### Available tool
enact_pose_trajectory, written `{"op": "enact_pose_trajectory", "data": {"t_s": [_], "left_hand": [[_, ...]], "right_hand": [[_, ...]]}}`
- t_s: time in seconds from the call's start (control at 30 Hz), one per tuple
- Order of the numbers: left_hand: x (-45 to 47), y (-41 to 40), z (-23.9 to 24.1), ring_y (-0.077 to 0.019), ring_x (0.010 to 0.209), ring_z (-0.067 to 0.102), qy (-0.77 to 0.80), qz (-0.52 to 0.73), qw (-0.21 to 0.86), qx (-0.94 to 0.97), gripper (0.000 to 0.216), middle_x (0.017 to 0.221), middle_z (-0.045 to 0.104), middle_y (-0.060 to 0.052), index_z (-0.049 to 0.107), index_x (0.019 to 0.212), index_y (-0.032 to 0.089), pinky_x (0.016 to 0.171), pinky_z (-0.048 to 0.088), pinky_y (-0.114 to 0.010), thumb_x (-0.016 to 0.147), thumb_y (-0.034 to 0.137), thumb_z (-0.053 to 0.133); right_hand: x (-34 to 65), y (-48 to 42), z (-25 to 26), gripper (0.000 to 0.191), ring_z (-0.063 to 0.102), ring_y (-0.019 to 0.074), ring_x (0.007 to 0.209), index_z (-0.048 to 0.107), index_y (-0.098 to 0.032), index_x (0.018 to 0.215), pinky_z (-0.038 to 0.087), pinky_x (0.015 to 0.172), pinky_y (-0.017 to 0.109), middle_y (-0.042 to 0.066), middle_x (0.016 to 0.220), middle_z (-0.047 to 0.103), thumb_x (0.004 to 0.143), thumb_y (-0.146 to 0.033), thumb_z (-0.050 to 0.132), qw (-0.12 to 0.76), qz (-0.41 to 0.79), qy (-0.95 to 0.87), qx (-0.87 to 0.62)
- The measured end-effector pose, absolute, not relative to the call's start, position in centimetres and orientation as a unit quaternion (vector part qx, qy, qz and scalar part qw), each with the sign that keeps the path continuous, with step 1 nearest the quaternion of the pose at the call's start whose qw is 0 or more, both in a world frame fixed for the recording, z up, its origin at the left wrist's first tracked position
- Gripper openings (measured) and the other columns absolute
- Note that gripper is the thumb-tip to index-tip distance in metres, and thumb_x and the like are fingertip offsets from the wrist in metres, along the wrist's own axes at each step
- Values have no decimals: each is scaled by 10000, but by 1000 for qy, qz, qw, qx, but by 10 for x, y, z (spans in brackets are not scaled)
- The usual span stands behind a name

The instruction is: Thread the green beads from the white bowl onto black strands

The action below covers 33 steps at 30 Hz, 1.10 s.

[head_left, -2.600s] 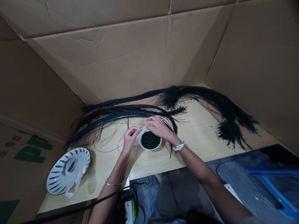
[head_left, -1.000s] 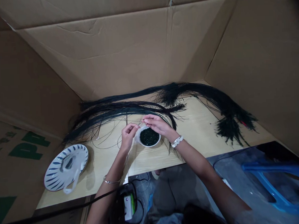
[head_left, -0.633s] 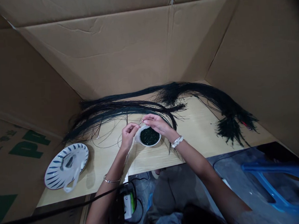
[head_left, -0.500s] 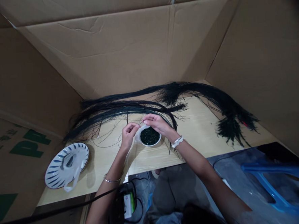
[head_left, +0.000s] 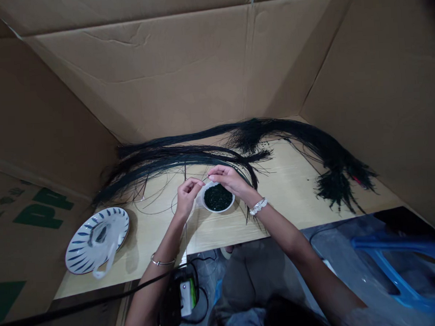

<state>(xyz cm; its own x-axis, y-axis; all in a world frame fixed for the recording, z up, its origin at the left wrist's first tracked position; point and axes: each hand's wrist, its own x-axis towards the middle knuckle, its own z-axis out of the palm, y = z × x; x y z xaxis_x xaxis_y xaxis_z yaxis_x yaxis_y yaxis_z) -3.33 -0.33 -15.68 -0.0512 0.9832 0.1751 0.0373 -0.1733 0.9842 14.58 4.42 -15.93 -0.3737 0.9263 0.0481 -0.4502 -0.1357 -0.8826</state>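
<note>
Both my hands are raised over a small white bowl [head_left: 200, 200] filled with dark green, glinting bits. My left hand [head_left: 186, 194] is closed in a pinch at the bowl's left rim, and a thin dark strand [head_left: 161, 211] loops on its left side. My right hand [head_left: 231, 182], with a white band on the wrist, pinches just above the bowl's far rim. A fine strand seems to run between the two sets of fingertips, but it is too thin to see clearly. Behind the hands lie long bundles of dark strands [head_left: 187, 152].
A blue-patterned plate [head_left: 77, 248] with a translucent plastic piece [head_left: 114, 243] stands at the table's left. Another strand bundle [head_left: 323, 144] drapes to the right, ending in bushy tips. Cardboard walls [head_left: 183, 76] enclose the table [head_left: 286, 198]. A blue plastic stool [head_left: 389, 270] is at lower right.
</note>
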Motion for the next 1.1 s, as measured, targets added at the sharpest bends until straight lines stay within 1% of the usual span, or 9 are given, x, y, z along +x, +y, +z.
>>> {"op": "enact_pose_trajectory", "data": {"t_s": [0.3, 0.47, 0.6, 0.73, 0.8, 0.9, 1.1], "left_hand": [[-34, -3, -157, -121, 579, 495, 465, 551, 433, 540, 241, 648, 616, -6, 716, 743, 187, 546, 354, -254, 791, 417, 767], [-36, -2, -160, -108, 544, 436, 470, 545, 445, 533, 273, 645, 606, -3, 717, 748, 183, 519, 308, -256, 777, 448, 775], [-36, -1, -162, -89, 513, 371, 467, 542, 459, 526, 291, 645, 587, 4, 715, 753, 175, 497, 260, -253, 773, 460, 775], [-37, -1, -164, -72, 499, 324, 454, 544, 468, 528, 296, 645, 569, 14, 719, 763, 168, 487, 217, -242, 784, 457, 781], [-37, 0, -164, -68, 493, 304, 447, 545, 473, 528, 291, 619, 536, 25, 720, 765, 166, 485, 195, -236, 792, 450, 781], [-38, 0, -165, -67, 488, 294, 442, 547, 478, 527, 283, 584, 494, 37, 721, 761, 165, 483, 178, -232, 793, 439, 784], [-36, 0, -163, -61, 480, 287, 438, 553, 483, 518, 276, 597, 533, 30, 720, 748, 164, 478, 171, -232, 773, 428, 800]], "right_hand": [[146, 44, -160, 328, 625, 115, 769, 760, -191, 837, 492, 762, 248, -6, 846, 715, 601, -318, 948, 488, 694, -460, -263], [149, 46, -161, 302, 634, 136, 805, 760, -199, 874, 496, 784, 267, 6, 873, 721, 674, -366, 911, 488, 651, -515, -269], [152, 45, -158, 255, 618, 146, 790, 757, -194, 882, 476, 742, 270, 11, 851, 717, 724, -364, 863, 488, 598, -566, -289], [151, 45, -157, 243, 569, 131, 737, 763, -185, 911, 431, 694, 264, 9, 859, 719, 749, -354, 827, 483, 555, -605, -304], [151, 45, -158, 244, 548, 123, 719, 769, -178, 913, 414, 684, 262, 10, 865, 721, 752, -353, 822, 478, 545, -618, -304], [152, 46, -158, 244, 561, 123, 731, 774, -174, 906, 419, 691, 261, 15, 884, 730, 748, -352, 828, 478, 551, -616, -297], [153, 47, -159, 288, 632, 135, 793, 778, -181, 898, 481, 757, 259, 12, 887, 738, 697, -351, 895, 467, 625, -567, -265]]}}
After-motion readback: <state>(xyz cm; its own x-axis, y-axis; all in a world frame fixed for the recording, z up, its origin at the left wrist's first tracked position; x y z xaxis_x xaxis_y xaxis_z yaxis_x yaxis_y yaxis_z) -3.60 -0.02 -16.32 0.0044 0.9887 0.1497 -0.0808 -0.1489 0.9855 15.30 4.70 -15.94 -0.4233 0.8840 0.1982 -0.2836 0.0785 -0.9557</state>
